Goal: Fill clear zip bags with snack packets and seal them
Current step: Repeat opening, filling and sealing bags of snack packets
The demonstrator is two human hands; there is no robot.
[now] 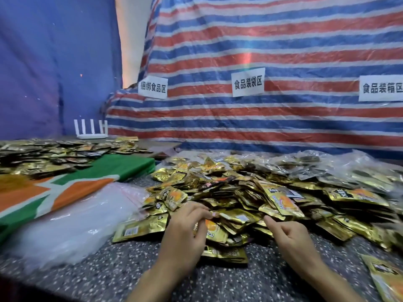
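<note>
Barely begun: I'm picking packets point(229, 192) mid-worktop.
Left hand point(185, 232) pinches one, right hand point(290, 234) curls empty; empty bags point(72, 225) lie unfilled at left.

Gold snack packets point(250, 192) on grey speckled tabletop point(109, 269); red-blue-white striped tarp point(261, 40) at 12 o'clock; green-orange-white cloth point(65, 188) at 9.

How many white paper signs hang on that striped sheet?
3: left sign near the sheet's left edge, middle sign at centre, right sign cut off by the frame; more may hang beyond it.
</note>
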